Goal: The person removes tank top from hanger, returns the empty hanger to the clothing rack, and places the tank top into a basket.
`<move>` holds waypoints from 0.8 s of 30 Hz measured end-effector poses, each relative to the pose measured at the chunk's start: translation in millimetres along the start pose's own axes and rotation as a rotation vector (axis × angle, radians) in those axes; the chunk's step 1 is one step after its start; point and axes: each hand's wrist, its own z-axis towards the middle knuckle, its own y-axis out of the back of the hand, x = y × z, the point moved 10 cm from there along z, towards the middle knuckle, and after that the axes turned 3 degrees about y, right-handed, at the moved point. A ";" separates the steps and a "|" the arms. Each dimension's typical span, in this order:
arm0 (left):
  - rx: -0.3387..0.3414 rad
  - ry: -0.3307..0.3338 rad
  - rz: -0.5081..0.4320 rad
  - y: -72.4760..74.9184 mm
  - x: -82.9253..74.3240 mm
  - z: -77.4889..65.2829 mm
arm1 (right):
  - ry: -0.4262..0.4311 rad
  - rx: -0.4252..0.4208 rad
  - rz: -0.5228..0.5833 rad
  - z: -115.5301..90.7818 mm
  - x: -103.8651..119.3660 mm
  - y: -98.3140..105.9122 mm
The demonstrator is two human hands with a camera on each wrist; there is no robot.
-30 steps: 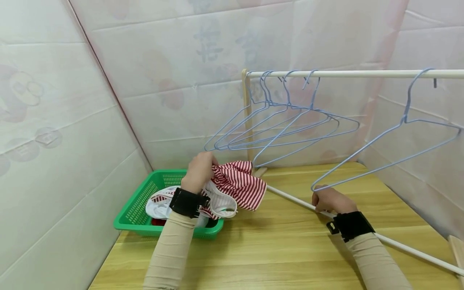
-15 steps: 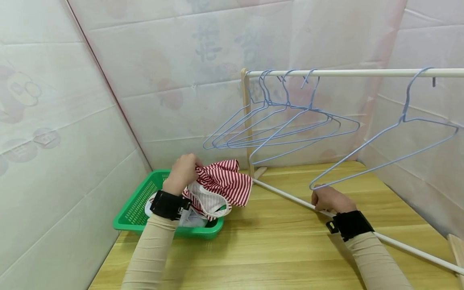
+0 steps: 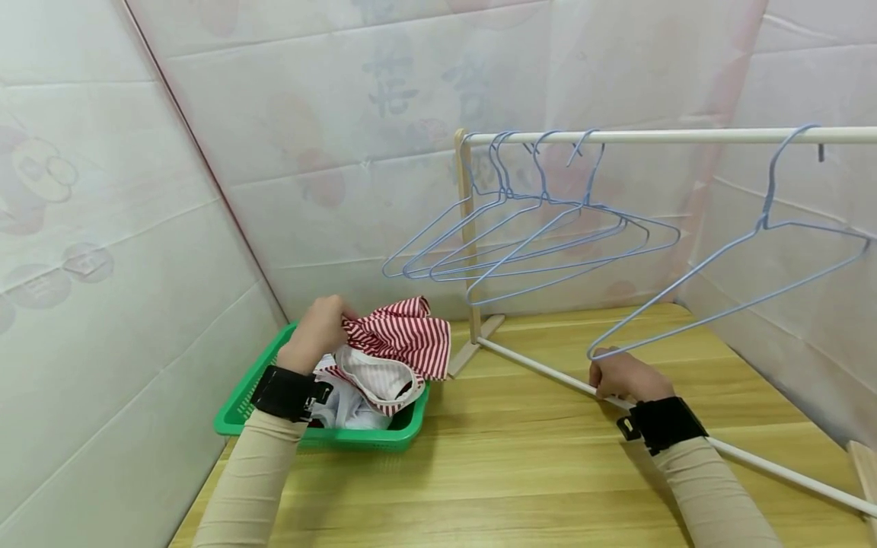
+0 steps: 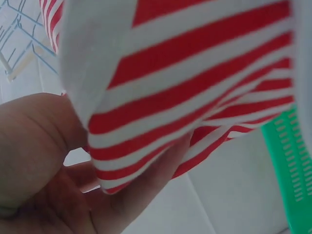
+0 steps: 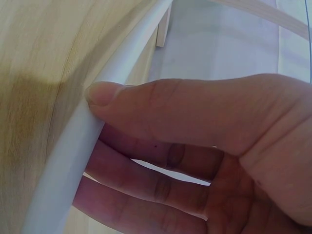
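Observation:
My left hand (image 3: 317,332) pinches a red-and-white striped garment (image 3: 404,339) with white trim, held up over a green basket (image 3: 229,415). In the left wrist view the striped cloth (image 4: 195,92) hangs between thumb and fingers. White clothing (image 3: 349,411) lies in the basket beneath it. My right hand (image 3: 629,377) grips the white lower bar (image 3: 541,368) of the rack, just under a blue hanger's lower corner. In the right wrist view the thumb lies on top of this bar (image 5: 63,165), with the fingers curled behind it.
Several blue wire hangers (image 3: 524,265) hang bunched at the left of the top rail (image 3: 685,137). A single blue hanger (image 3: 726,304) hangs apart at the right. The wooden rack post (image 3: 470,236) stands on the wooden table (image 3: 521,472). Pale walls enclose the back and sides.
My left hand has moved left and slightly down, carrying the striped garment back over the basket. The right hand has stayed on the lower bar.

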 end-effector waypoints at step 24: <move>0.023 -0.038 0.015 4.7 50.7 -23.0 | -0.010 0.002 0.009 -1.0 2.0 1.5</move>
